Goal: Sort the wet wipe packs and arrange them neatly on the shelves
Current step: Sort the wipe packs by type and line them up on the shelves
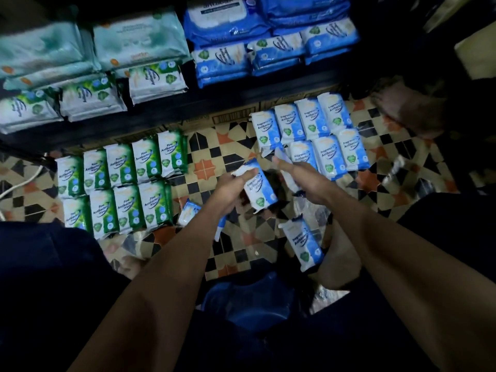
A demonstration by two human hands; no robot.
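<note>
My left hand (230,183) grips a blue-and-white wipe pack (259,189) by its top end, above the tiled floor. Close beside it, my right hand (303,181) holds a second blue pack (288,174), seen edge-on under the thumb. Green pine packs (120,183) lie in two rows on the floor at the left. Blue packs (314,135) lie in two rows at the right. Two loose blue packs (188,213) (303,242) lie near my arms. The dark shelf (214,100) above carries green packs (91,95), blue packs (222,63) and larger pale packs (134,36).
A blue bucket (249,304) stands between my knees. A bare foot (338,261) rests beside the loose pack. Clear plastic wrap (394,167) lies at the right, a white cable (21,181) at the left, and flat cardboard (228,116) under the shelf.
</note>
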